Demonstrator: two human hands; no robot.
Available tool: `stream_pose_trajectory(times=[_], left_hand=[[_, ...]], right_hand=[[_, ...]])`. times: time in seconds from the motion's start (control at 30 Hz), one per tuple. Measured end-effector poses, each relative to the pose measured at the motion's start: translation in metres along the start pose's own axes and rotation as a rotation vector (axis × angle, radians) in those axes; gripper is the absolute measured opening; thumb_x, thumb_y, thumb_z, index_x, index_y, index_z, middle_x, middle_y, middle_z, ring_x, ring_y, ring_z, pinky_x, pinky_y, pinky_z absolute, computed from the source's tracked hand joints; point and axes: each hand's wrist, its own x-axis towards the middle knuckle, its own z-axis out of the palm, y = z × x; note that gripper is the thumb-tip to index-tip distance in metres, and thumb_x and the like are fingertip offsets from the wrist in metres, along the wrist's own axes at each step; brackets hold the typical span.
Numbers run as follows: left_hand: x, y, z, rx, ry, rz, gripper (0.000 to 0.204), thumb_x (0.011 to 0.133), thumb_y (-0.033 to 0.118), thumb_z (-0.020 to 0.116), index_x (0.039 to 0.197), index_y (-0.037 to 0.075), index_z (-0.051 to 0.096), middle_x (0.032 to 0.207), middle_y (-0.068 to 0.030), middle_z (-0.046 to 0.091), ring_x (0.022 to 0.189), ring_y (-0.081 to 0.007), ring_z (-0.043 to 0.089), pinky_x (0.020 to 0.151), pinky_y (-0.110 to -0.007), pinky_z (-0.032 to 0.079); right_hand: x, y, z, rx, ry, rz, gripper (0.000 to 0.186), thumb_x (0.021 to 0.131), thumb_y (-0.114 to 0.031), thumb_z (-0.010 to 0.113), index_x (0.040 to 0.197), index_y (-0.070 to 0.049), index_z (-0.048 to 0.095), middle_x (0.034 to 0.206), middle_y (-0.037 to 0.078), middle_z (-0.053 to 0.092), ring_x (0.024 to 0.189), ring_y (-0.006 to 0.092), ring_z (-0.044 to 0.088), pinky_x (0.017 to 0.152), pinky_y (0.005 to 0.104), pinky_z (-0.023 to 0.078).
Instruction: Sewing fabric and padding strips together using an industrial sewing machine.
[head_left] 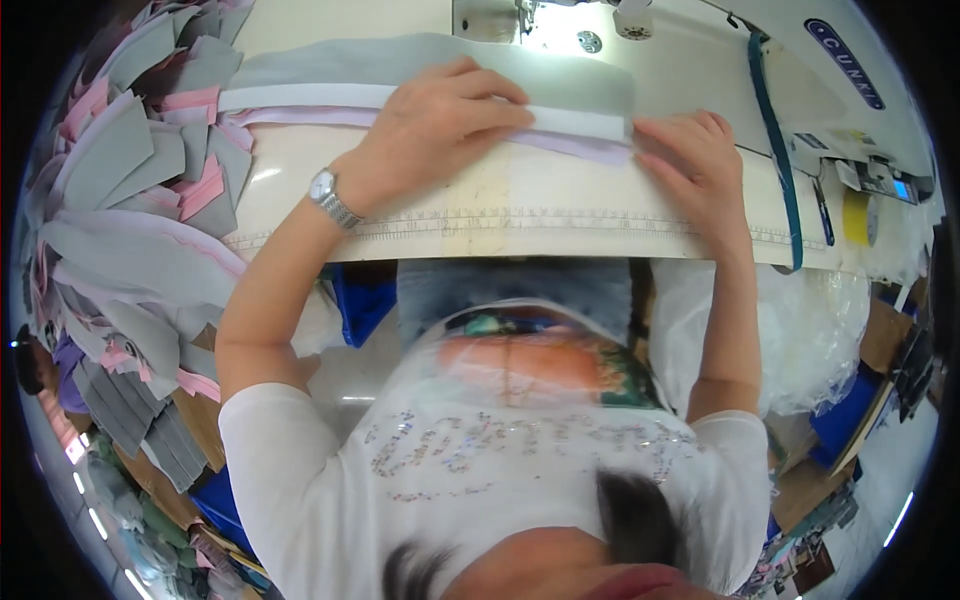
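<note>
A long grey fabric piece (420, 62) with a white band and a pale lilac edge lies across the sewing table, just in front of the machine's metal plate. My left hand (445, 125), with a silver watch on its wrist, is on the white band, thumb and fingers closing on it. At the piece's right end is my right hand (700, 165), thumb and forefinger at its corner in a pinch. The fabric's left end runs up to a heap of grey and pink cut pieces (120, 165).
The sewing machine (850, 90) stands at the back right, with its presser area (525, 20) lit. A teal strap (775, 150) hangs over the table edge near a pen (823, 212) and yellow tape roll (858, 218). A printed ruler (560, 218) follows the front edge. Clear plastic (800, 330) bulges below.
</note>
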Motion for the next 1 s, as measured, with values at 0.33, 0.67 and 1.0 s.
stream_pose_trajectory(times=[0.33, 0.67, 1.0], left_hand=[[0.002, 0.003, 0.005, 0.234, 0.032, 0.123, 0.017, 0.078, 0.014, 0.062, 0.094, 0.010, 0.067, 0.103, -0.0007, 0.065, 0.093, -0.0195, 0.059, 0.079, -0.032, 0.049], [0.015, 0.007, 0.004, 0.169, -0.036, 0.130, 0.013, 0.079, 0.012, 0.061, 0.091, 0.009, 0.065, 0.106, -0.0018, 0.064, 0.094, -0.0195, 0.060, 0.081, -0.032, 0.050], [0.020, 0.000, 0.008, 0.045, -0.025, 0.098, 0.024, 0.076, 0.006, 0.066, 0.099, 0.012, 0.066, 0.107, -0.0010, 0.064, 0.092, -0.0230, 0.060, 0.078, -0.034, 0.052]], right_hand=[[0.006, -0.004, -0.002, -0.094, 0.088, -0.057, 0.026, 0.076, -0.007, 0.070, 0.102, -0.008, 0.071, 0.105, 0.008, 0.067, 0.101, 0.0262, 0.057, 0.091, 0.0363, 0.042], [0.019, -0.012, 0.019, -0.170, 0.082, -0.188, 0.021, 0.074, -0.011, 0.073, 0.095, -0.011, 0.070, 0.100, 0.004, 0.068, 0.092, 0.0227, 0.060, 0.088, 0.0382, 0.041], [0.011, -0.007, 0.017, -0.103, 0.126, -0.088, 0.013, 0.074, -0.010, 0.073, 0.087, -0.011, 0.068, 0.096, 0.001, 0.071, 0.092, 0.0191, 0.061, 0.090, 0.0371, 0.040]])
